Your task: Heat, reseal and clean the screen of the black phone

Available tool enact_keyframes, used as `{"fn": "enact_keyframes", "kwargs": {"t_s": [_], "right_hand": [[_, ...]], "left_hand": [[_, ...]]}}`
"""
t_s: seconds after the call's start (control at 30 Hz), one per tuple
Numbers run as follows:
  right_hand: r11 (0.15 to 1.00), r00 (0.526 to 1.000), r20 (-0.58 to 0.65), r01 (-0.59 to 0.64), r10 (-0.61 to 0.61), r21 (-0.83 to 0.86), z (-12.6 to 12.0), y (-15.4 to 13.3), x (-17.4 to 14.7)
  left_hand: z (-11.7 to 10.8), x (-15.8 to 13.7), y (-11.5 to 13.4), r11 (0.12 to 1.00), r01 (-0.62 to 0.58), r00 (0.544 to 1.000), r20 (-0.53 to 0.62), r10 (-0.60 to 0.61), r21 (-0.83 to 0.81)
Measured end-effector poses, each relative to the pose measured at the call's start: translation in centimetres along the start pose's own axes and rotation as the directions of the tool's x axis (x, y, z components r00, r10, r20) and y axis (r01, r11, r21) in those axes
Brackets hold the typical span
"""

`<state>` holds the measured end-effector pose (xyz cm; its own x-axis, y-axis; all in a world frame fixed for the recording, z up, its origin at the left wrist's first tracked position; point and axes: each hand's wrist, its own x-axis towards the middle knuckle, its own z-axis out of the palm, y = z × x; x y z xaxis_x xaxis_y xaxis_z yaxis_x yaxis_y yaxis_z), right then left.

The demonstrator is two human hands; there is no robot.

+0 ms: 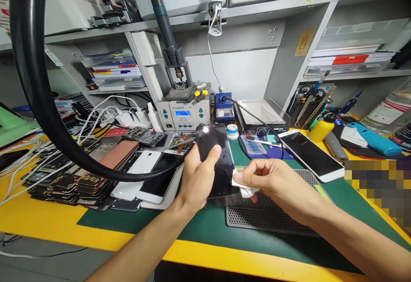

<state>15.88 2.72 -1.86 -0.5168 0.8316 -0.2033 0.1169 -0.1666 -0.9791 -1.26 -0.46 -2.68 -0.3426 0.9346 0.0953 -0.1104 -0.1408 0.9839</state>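
Observation:
My left hand (199, 175) is closed round a black smartphone (221, 157), its thumb lying across the glass and the fingers hidden behind. The phone is held upright above the bench, with a bright reflection near its top. Between the thumb and fingers of my right hand (266, 179) is a white tissue (246, 190), folded small, which meets the lower right edge of the phone. Under both hands lies a dark perforated mat (272, 213), on top of a green work mat (205, 222).
A thick black hose (86, 164) loops across the left. Stacked phone parts (64, 183) and white phones (141, 175) lie left. A hot-air station (183, 115) stands behind. At right are a white-framed phone (311, 155), a yellow bottle (321, 127) and a blue tool (375, 138).

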Motion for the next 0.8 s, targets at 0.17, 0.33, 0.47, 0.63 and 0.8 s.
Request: {"fn": "enact_keyframes", "kwargs": {"t_s": [0.17, 0.33, 0.47, 0.63, 0.8], "right_hand": [[0.995, 0.998, -0.047, 0.046, -0.042, 0.093, -0.5, -0.1, 0.6], [0.965, 0.986, -0.127, 0.137, -0.110, 0.224, -1.8, -0.4, 1.2], [0.941, 0.980, -0.172, 0.152, -0.103, 0.302, -2.3, -0.9, 1.4], [0.936, 0.972, -0.203, 0.179, -0.120, 0.304, -2.5, -1.0, 1.6], [0.949, 0.988, -0.114, 0.134, -0.106, 0.285, -1.7, -0.5, 1.1]], "left_hand": [[0.3, -0.6, -0.1, 0.999, -0.010, 0.996, 0.094, 0.005, 0.047], [0.6, -1.3, -0.1, 0.999, -0.016, 0.964, 0.266, 0.007, 0.032], [0.7, -1.5, -0.2, 0.999, -0.001, 0.940, 0.342, -0.011, 0.034], [0.7, -1.5, -0.2, 0.997, 0.009, 0.930, 0.367, -0.036, 0.077], [0.8, -1.2, 0.1, 0.997, 0.078, 0.957, 0.278, -0.077, 0.006]]}}
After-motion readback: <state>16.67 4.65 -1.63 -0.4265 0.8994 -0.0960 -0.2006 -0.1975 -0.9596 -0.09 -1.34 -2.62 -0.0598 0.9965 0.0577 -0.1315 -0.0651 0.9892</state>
